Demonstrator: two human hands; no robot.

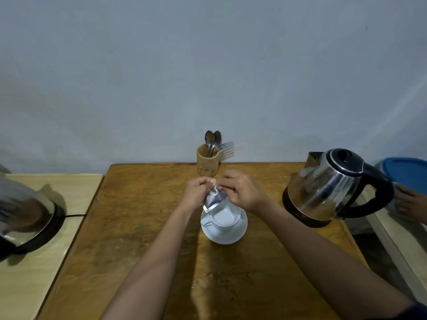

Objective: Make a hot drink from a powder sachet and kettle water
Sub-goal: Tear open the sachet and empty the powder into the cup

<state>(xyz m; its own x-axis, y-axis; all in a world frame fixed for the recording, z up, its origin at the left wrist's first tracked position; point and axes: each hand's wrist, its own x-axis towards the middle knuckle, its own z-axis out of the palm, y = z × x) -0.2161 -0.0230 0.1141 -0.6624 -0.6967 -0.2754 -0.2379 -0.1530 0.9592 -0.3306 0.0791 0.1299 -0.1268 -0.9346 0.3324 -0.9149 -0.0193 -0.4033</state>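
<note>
A small silvery powder sachet (214, 199) hangs just above a white cup (222, 220) that stands on a white saucer (227, 236) in the middle of the brown wooden table (143, 227). My left hand (198, 192) pinches the sachet's top left corner. My right hand (242, 190) pinches its top right, the fingertips almost touching. A steel electric kettle (332, 188) with a black handle and lid stands on its base at the right of the table.
A wooden holder (207, 162) with spoons and a fork stands at the table's far edge by the wall. A second steel kettle (25, 215) sits on a pale table at left. At far right, another person's hand (410, 202) rests by a blue-lidded container (409, 174).
</note>
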